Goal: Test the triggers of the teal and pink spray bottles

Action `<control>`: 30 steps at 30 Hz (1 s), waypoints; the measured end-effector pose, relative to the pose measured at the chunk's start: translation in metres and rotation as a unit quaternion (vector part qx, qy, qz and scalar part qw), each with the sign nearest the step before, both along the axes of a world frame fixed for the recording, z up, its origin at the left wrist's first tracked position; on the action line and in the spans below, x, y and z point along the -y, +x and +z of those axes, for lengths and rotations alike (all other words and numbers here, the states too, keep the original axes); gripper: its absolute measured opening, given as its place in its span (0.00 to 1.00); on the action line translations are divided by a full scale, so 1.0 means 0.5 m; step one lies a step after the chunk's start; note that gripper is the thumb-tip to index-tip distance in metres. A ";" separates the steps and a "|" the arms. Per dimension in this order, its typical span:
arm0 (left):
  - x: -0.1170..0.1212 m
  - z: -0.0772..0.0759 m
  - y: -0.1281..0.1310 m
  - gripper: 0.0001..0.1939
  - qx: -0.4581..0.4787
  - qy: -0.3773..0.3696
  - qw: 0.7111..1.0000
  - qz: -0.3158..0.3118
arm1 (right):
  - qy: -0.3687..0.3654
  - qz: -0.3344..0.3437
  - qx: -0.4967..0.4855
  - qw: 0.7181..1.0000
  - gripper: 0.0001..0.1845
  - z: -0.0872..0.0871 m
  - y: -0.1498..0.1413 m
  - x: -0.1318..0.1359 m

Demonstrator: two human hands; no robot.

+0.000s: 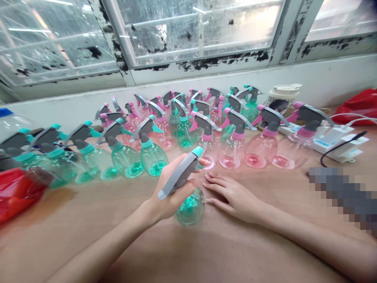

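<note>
Worktop (141, 253): brown, under a stained window (200, 29); front row of green bottles (126, 163), then pink bottles (262, 151).
Left hand (171, 190): fingers wrapped round a spray bottle (190, 212), beneath its grey head.
Spray bottle: centre front, clear green rounded body, teal tip.
Right hand (235, 196): palm down, fingers loosely spread, just beside the bottle.

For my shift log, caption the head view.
Left hand grips a green spray bottle; right hand rests beside it, before pink and green bottles.
</note>
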State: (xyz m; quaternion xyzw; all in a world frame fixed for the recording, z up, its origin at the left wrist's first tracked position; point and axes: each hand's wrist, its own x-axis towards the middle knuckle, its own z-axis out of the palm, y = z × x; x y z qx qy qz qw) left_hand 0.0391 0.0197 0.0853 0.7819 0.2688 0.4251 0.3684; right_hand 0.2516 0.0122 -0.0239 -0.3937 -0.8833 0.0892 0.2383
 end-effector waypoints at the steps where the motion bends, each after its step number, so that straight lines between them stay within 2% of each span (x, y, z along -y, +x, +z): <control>1: 0.000 0.001 -0.001 0.14 -0.003 0.001 1.000 0.001 | -0.001 0.001 0.000 1.000 0.25 0.000 0.000 0.000; 8: -0.002 0.006 -0.009 0.08 -0.067 0.004 0.997 0.047 | -0.004 0.004 -0.008 1.000 0.25 0.002 0.000 0.000; 16: 0.007 0.013 -0.006 0.05 -0.082 -0.015 0.993 0.086 | -0.007 0.006 -0.021 1.000 0.24 -0.001 0.002 -0.001; 22: 0.010 0.022 0.006 0.12 -0.090 0.006 0.991 0.103 | -0.002 0.002 -0.006 1.000 0.24 0.005 0.000 0.001; 30: 0.008 -0.003 0.001 0.21 -0.113 0.062 0.983 0.130 | -0.001 0.008 -0.036 0.999 0.24 -0.003 0.000 -0.001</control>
